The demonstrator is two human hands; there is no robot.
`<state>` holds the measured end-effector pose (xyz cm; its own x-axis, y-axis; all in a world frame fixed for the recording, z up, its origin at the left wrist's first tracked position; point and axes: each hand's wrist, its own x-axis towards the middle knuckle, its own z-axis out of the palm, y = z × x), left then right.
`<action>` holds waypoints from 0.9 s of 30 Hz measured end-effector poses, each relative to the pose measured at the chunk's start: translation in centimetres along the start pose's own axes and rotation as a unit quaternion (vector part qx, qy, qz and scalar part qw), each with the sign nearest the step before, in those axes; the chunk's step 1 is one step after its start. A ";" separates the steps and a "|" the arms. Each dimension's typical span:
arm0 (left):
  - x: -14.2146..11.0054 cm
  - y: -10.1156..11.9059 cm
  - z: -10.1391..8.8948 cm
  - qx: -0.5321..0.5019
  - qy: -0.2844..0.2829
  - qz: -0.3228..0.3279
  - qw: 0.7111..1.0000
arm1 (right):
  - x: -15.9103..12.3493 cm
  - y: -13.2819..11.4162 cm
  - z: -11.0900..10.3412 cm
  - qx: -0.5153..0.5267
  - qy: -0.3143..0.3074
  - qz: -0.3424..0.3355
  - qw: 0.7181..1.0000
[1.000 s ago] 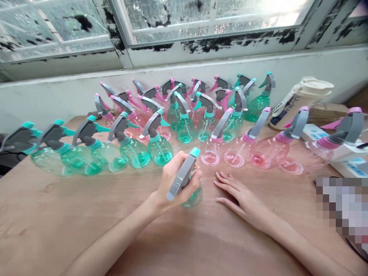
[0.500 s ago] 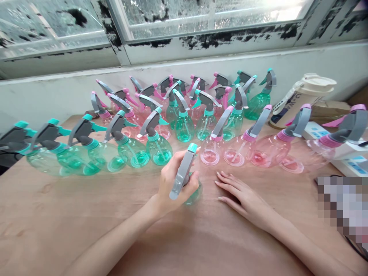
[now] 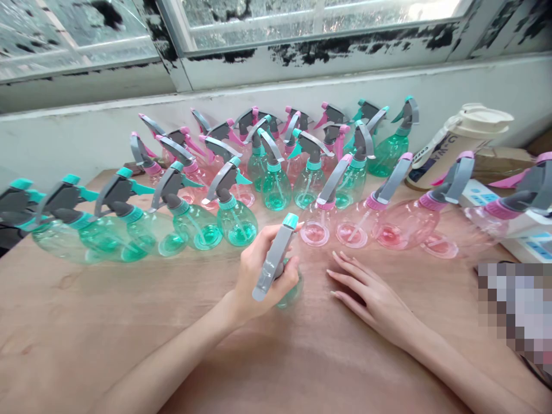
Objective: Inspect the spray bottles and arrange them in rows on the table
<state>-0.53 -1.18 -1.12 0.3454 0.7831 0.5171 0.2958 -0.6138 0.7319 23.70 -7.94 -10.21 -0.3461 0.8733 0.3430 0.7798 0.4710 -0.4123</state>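
Note:
My left hand [image 3: 263, 276] is wrapped round the neck of a green spray bottle [image 3: 276, 256], which has a grey trigger head and a teal nozzle. Its clear green base shows below my fingers; whether it touches the table cannot be made out. To the right, my right hand [image 3: 371, 293] is open, fingers spread over the wooden table [image 3: 302, 356], holding nothing. Just beyond my left hand stands another green spray bottle [image 3: 237, 221], the nearest of a slanting row of green ones. A pink spray bottle [image 3: 318, 224] heads a similar row on the right.
Behind these rows, several more pink and green bottles crowd against the white wall [image 3: 56, 138]. A cream tumbler [image 3: 461, 144] stands at the back right. White-and-blue boxes [image 3: 532, 244] and a blurred-out patch [image 3: 521, 310] lie along the right side.
My right hand has shifted slightly right, its fingers a little more spread. My left hand keeps its grip on the green bottle, now turned slightly more upright in view. The view has tilted slightly.

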 end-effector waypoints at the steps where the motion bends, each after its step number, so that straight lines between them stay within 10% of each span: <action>1: 0.0 0.0 0.0 -0.001 0.001 0.001 1.000 | 0.0 0.0 0.0 -0.002 0.000 0.002 1.000; 27: 0.7 0.8 -1.2 0.042 -0.012 0.028 0.999 | 0.1 0.1 -0.1 -0.002 -0.030 0.010 0.999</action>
<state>-1.10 -1.03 0.33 0.3839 0.7450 0.5455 0.3483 -0.6640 0.6616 23.82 -7.81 -10.18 -0.3613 0.8884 0.2831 0.7890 0.4531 -0.4150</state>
